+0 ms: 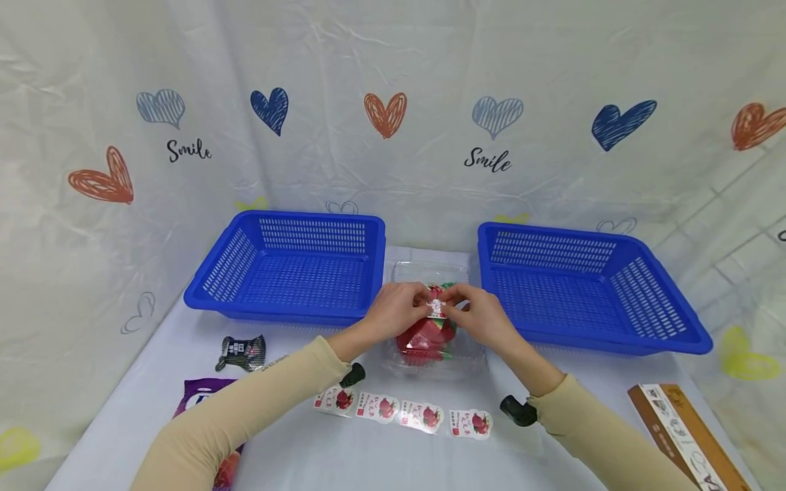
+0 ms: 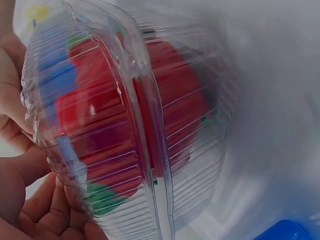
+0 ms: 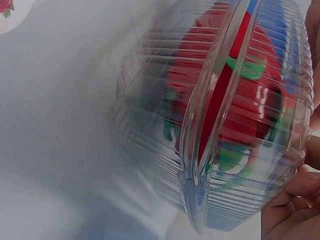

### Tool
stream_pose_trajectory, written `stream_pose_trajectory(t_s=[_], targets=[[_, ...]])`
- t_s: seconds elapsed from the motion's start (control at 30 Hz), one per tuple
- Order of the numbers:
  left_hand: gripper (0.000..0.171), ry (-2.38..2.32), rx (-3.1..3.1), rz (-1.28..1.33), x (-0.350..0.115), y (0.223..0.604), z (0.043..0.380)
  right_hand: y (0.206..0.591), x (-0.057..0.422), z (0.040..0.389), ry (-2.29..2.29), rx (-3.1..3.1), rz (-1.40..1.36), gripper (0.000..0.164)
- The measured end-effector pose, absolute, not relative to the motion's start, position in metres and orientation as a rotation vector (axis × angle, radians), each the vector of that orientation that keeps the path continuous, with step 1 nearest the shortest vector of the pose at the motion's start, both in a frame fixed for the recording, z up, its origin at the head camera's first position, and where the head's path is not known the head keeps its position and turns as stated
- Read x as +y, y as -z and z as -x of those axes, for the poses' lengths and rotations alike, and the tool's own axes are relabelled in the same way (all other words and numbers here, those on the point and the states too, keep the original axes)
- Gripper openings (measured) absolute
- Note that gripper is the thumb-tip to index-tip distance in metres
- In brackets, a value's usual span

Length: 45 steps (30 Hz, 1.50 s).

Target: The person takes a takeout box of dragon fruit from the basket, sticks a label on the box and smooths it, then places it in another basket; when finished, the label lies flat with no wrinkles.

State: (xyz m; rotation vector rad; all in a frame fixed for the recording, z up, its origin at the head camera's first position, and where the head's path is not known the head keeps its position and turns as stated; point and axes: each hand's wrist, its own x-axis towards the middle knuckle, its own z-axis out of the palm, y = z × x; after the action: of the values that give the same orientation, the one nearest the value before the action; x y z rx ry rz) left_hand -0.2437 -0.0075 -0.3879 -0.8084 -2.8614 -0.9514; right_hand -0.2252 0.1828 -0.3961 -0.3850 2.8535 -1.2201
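Note:
A clear plastic clamshell box point(image 1: 469, 356) stands closed on the white table between two blue baskets. Inside lies a red dragon fruit point(image 1: 425, 338) with green tips, which also shows through the ribbed walls in the left wrist view. Over the lid, a small printed sticker point(image 1: 436, 309) is stretched between both hands. My left hand point(image 1: 396, 309) pinches its left edge with thumb and fingers. From the other side my right hand point(image 1: 482, 315) pinches the right edge. The wrist views show fingers of the left hand point(image 2: 37, 200) and right hand point(image 3: 295, 200) close against the lid.
Blue baskets stand behind on the left point(image 1: 307, 315) and right point(image 1: 589, 341). A row of fruit stickers point(image 1: 421, 416) lies in front. At left are a small black packet point(image 1: 242, 352) and a purple bag point(image 1: 228, 470); a brown box point(image 1: 688, 436) lies at right.

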Motion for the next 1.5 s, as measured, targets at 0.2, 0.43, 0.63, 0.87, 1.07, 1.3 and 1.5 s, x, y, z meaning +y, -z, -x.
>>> stream_pose_trajectory(t_s=[0.2, 0.43, 0.63, 0.87, 1.07, 1.3, 1.5], targets=[[0.016, 0.944, -2.867, 0.818, -0.0070, 0.3896, 0.2446, 0.3962, 0.1813, 0.2245, 1.203, 2.860, 0.377, 0.015], [0.015, 0.934, -2.845, 0.834, -0.0073, 0.3933, 0.2453, 0.3950, 0.1791, 0.2221, 1.195, 2.865, 0.409, 0.016], [0.014, 0.933, -2.833, 0.849, -0.0072, 0.3932, 0.2449, 0.3965, 0.1785, 0.2228, 1.190, 2.872, 0.414, 0.016], [0.012, 0.910, -2.842, 0.862, -0.0070, 0.3918, 0.2446, 0.3967, 0.1775, 0.2244, 1.187, 2.877, 0.411, 0.016], [0.012, 0.861, -2.833, 0.882, -0.0070, 0.3912, 0.2447, 0.3968, 0.1773, 0.2254, 1.190, 2.873, 0.401, 0.015], [0.007, 0.879, -2.841, 0.871, -0.0073, 0.3909, 0.2450, 0.3951, 0.1757, 0.2254, 1.175, 2.879, 0.381, 0.015], [0.008, 0.899, -2.850, 0.888, -0.0082, 0.3911, 0.2477, 0.3949, 0.1750, 0.2251, 1.166, 2.890, 0.393, 0.016]])
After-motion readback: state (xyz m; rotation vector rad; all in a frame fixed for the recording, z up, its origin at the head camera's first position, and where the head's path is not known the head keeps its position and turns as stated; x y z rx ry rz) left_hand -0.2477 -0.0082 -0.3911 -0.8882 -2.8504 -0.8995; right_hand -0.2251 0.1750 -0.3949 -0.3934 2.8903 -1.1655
